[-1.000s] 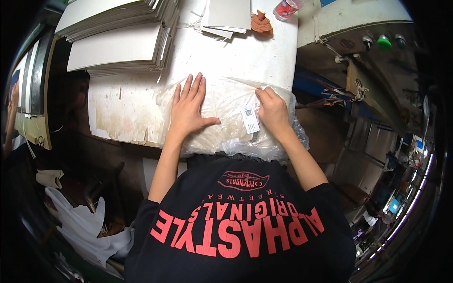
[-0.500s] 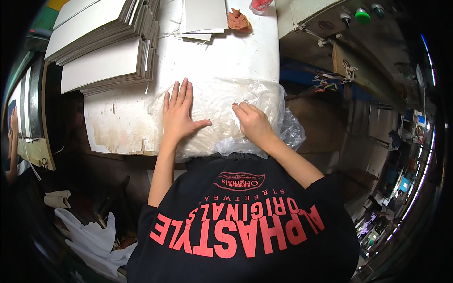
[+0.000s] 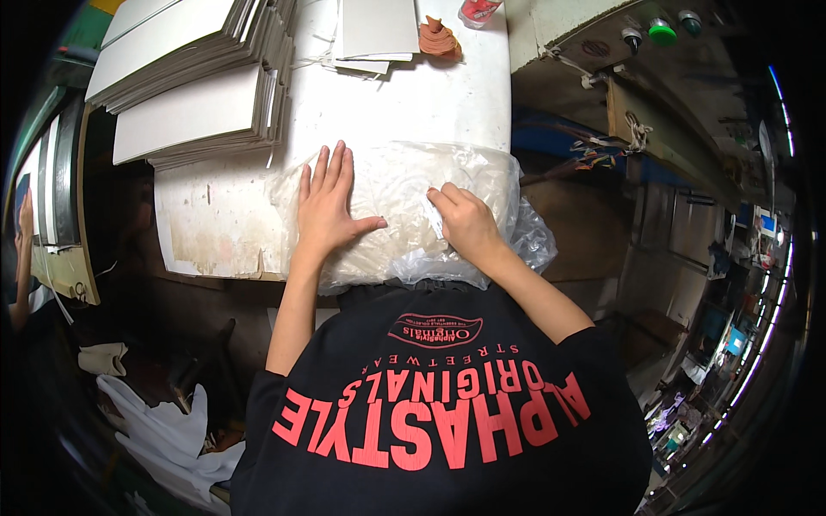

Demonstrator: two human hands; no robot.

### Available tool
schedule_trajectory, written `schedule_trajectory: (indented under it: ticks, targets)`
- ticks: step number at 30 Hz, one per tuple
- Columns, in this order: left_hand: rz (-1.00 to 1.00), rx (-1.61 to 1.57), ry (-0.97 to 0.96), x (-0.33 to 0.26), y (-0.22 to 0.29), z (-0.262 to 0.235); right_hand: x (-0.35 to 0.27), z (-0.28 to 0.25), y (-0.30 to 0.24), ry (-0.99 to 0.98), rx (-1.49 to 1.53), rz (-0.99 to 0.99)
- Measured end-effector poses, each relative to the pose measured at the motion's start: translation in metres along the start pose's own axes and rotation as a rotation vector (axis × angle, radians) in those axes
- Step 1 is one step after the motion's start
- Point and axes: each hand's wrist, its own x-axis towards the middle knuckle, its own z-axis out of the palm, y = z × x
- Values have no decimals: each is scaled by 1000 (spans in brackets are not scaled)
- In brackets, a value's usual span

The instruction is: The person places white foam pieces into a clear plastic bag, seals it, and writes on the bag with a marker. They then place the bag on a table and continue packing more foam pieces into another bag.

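A clear plastic bag [image 3: 400, 176] with whitish contents lies across the near end of the white table [image 3: 396, 107]. On its left half my left hand [image 3: 328, 206] rests flat, fingers spread and thumb pointing right. My right hand [image 3: 469, 225] is closed over the right half of the bag. A small white slip [image 3: 434, 217], like paper or a label, sticks out from under its fingers. Just what the fingertips pinch at the top is partly hidden. Loose crumpled plastic [image 3: 533, 236] hangs past the table's right edge.
Tall stacks of white card sheets [image 3: 194, 112] stand at the left. Farther back lie more white sheets [image 3: 377, 30], a fanned orange-brown stack [image 3: 440, 41] and a red-and-clear container [image 3: 477, 12]. A machine panel with a green button [image 3: 662, 33] is at right. Another person's hand [image 3: 26, 215] shows far left.
My right hand has shifted very slightly, and a little more of the white slip shows beside its fingers. The left hand stays flat in place.
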Motion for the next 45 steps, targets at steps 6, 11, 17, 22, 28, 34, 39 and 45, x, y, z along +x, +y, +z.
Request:
schedule_trajectory:
  ticks: [6, 11, 17, 22, 28, 34, 39, 45]
  targets:
    - [-8, 1, 9, 0, -1, 1, 2, -2, 2, 22, 11, 39]
    - [-1, 13, 9, 0, -2, 4, 5, -4, 1, -1, 97, 20]
    - [-3, -2, 7, 0, -2, 4, 10, 0, 2, 50, 122, 38]
    - [4, -20, 17, 0, -2, 2, 23, 6, 7, 129, 107, 53]
    - [-5, -22, 20, -1, 0, 1, 45, -16, 11, 67, 1074, 572]
    - [-6, -2, 26, -1, 3, -2, 46, -53, 1, -69, 1885, 711]
    - [-47, -98, -25, -8, 7, -14, 57, -57, 15, 22, 1611, 746]
    - [-203, -381, 348, -47, 7, -37, 84, -68, 68, 253, 1542, 681]
